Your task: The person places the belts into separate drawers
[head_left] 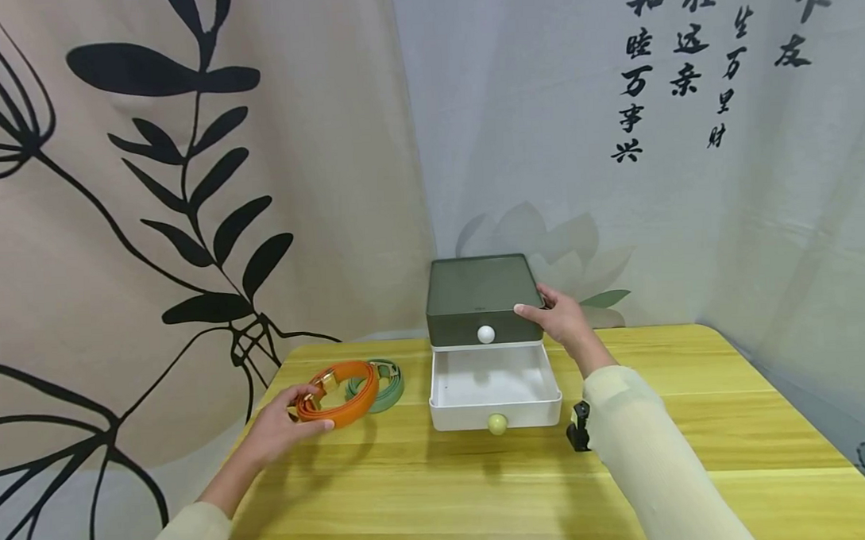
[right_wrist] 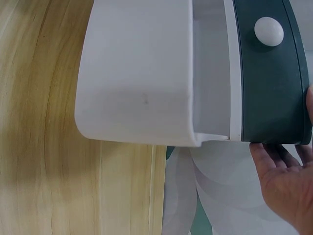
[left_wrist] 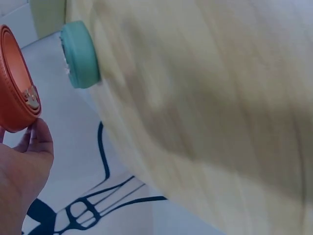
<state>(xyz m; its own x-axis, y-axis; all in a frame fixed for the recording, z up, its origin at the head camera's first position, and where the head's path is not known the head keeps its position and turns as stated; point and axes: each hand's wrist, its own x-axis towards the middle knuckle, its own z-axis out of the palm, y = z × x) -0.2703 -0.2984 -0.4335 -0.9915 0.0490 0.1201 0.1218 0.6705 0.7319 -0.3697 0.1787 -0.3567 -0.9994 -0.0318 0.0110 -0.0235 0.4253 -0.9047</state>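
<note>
left hand [head_left: 277, 426]: thumb and fingers pinch the orange belt [head_left: 355, 408] at the near left of its coil, drawn in only as far as the rolled band allows; gold buckle [head_left: 327, 382] shows inside the ring
belt position: left of the open drawer [head_left: 455, 418], well apart from it; left wrist view shows it clear of the table [head_left: 412, 493], with the coil tilted
green belt [head_left: 392, 394]: rolled, resting on the table just beyond the orange one, to its right
right hand [head_left: 565, 321]: grips the front right corner of the box [head_left: 479, 284], thumb over the top edge, fingers bent against the side; spread rather than closed tight
drawer: the white lower one, pulled out toward the person; upper front, with its white knob [head_left: 486, 334], is in place
step in hand, as judged: carrying the orange belt while the box is braced
next move, as judged: calls for a sideways carry to the right, over the drawer wall, coil levelled and kept snug before release; the right hand should stay on the corner so the box does not slide
</note>
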